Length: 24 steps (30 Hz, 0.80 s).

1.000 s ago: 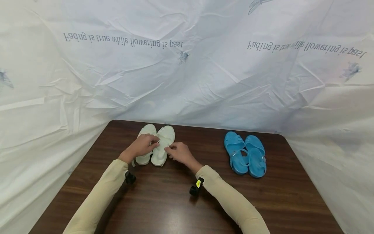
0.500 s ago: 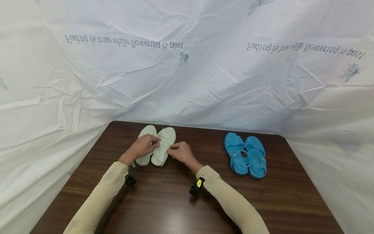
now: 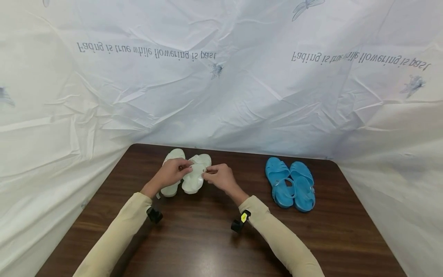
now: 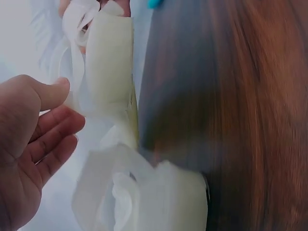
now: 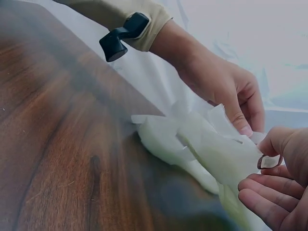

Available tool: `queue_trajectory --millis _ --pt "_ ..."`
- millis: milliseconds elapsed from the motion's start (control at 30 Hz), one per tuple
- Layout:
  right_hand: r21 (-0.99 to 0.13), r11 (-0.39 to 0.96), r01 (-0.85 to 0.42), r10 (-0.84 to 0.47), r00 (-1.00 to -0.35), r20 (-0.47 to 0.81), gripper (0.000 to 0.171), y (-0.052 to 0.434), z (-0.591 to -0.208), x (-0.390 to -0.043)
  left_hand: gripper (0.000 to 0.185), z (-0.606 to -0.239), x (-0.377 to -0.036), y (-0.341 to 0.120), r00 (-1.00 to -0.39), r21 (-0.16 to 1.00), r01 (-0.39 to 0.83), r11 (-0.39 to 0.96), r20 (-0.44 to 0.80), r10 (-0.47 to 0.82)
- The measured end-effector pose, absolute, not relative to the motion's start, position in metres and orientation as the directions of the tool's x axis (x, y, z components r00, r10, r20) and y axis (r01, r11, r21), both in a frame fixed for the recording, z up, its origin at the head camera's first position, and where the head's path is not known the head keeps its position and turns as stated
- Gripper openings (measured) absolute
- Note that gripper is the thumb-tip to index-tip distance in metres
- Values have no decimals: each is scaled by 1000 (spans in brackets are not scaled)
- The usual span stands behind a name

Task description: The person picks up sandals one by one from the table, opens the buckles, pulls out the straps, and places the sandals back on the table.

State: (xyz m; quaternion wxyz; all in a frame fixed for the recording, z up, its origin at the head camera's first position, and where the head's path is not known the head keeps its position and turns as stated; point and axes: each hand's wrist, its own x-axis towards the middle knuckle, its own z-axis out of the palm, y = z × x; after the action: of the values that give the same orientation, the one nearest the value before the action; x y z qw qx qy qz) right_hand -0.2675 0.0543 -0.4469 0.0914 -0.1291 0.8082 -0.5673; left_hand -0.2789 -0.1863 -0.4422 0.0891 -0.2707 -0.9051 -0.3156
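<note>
A pair of white sandals lies near the table's far edge, left of centre in the head view. My left hand (image 3: 170, 172) reaches over the left white sandal (image 3: 169, 191) and pinches a strap of the right white sandal (image 3: 192, 184) between thumb and finger. On that sandal's other side, my right hand (image 3: 221, 177) pinches the strap's buckle end; the small metal buckle (image 5: 262, 162) shows in the right wrist view. The heel of this sandal looks slightly tilted. In the left wrist view, a loose strap loop (image 4: 84, 202) stands up on the nearer sandal.
A pair of blue sandals, one (image 3: 282, 192) beside the other (image 3: 304, 194), rests at the right of the dark wooden table (image 3: 194, 238). White printed sheeting (image 3: 221, 107) hangs behind the table and along its sides.
The right white sandal has shifted right and turned, its heel swinging slightly away from me. My right hand has moved right with the strap; my left hand has edged slightly right.
</note>
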Motion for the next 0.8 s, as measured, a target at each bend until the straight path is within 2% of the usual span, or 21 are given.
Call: queue_trajectory --millis 200,567,800 --pt "-931 335 -144 -313 -949 34 35 67 -432 -260 26 -435 -272 -174 -855 600 519 609 350 383" --pt "-824 494 -277 -293 -945 142 31 101 -421 -242 24 -422 -252 -145 -894 760 432 485 293 338" --pt "-817 509 -272 -257 -953 158 33 119 -418 -226 21 -420 -240 -127 -900 812 412 414 290 327"
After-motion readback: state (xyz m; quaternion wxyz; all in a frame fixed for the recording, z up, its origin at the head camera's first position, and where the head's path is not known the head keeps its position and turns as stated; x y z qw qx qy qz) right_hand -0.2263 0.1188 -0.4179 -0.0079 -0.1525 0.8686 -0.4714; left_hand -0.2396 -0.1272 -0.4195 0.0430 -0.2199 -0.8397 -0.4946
